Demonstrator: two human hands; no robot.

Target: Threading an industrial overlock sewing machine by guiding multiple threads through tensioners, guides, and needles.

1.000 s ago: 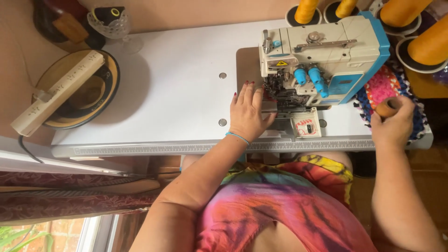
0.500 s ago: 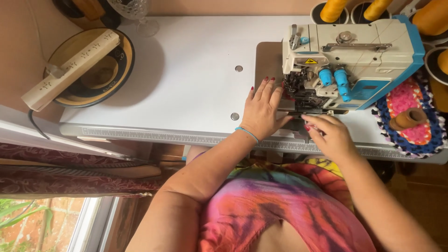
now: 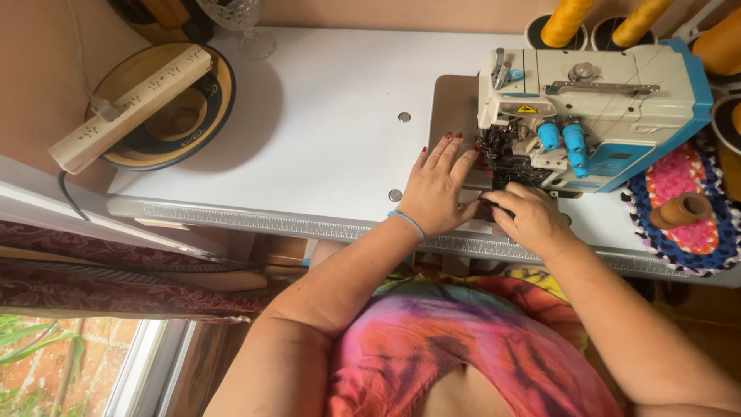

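While the left hand (image 3: 438, 185) lies flat with its fingers (image 3: 448, 150) spread open and pressed to the bed just left of the needle area, the right hand (image 3: 532, 220) curls its fingers (image 3: 498, 202) inward at the front of the machine, the tips drawn together as if pinching something small and dark; what they grip, if anything, I cannot tell, since the hand itself hides it. Both hands now sit side by side, nearly touching, directly below the presser foot zone of the white and blue overlock sewing machine (image 3: 587, 108). That is the change: a second ago the right hand was well off to the right, near the small brown spool (image 3: 683, 208) on the crocheted mat (image 3: 679, 255), and it has since come across to join the left at the needle, while the left has held its place. By my judgement this puts the work at the feeding or threading point of the machine, with both hands committed there. Farther out, yellow thread cones (image 3: 567, 19) stand behind the machine, the white table (image 3: 309, 116) stretches left, and a round dark bowl (image 3: 166, 108) at its far corner carries a cream power strip (image 3: 131, 108) across its rim.
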